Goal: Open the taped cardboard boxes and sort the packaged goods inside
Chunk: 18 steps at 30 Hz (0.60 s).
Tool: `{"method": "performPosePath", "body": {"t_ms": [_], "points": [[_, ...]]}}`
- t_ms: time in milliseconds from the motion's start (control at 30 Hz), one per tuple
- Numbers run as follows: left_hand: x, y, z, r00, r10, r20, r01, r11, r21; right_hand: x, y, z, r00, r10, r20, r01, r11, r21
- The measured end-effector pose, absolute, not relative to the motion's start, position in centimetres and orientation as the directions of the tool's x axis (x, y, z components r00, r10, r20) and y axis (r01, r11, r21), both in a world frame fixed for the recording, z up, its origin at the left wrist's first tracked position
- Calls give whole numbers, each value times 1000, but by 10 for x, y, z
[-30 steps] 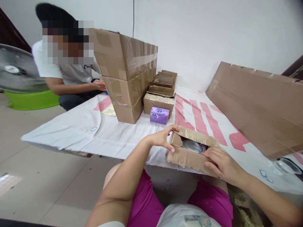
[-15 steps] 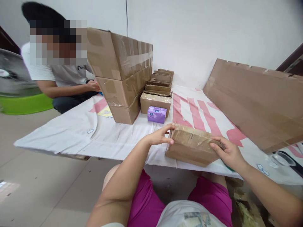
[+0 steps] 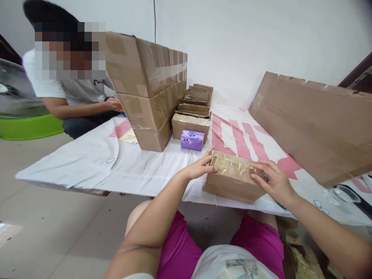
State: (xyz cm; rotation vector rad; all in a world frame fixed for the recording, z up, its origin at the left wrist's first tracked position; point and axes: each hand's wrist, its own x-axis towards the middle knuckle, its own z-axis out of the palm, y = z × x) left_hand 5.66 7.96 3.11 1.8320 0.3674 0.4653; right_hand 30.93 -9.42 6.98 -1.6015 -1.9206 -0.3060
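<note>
Between the fingers of the left hand (image 3: 200,169) and right hand (image 3: 277,184), a small cardboard box (image 3: 234,186) rests at the near edge of the cloth-covered worktop (image 3: 157,176). Left fingers grip its left end; right fingers bend onto its top, whether gripping I cannot tell. Beyond the left fingers sits a purple packet (image 3: 192,140), before more boxes (image 3: 189,124).

Cardboard box (image 3: 234,186): brown, oblong, top flaps folded down, glossy clear tape wrinkled across the top, near side plain. Sits upright at near edge of table (image 3: 87,168), right of middle; long side slanted, left end farther, right end nearer, partly covered.
</note>
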Motion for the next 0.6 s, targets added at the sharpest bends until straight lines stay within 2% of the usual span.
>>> {"method": "performPosePath", "body": {"t_ms": [133,267,333,500,600], "points": [[56,81,30,878,458,138,9,-306,952,305,-86,81,-330,704,629,923,380,58],[55,82,30,883,448,136,14,-317,948,299,-75,87,-489,690,534,859,488,156],[55,82,31,888,441,133,25,-334,942,297,-70,86,-495,708,503,851,512,117],[53,82,33,900,412,140,28,-377,926,291,-62,81,-343,820,458,894,435,-111],[53,83,33,901,406,154,17,-386,922,288,-61,77,-261,864,430,926,351,-142]]}}
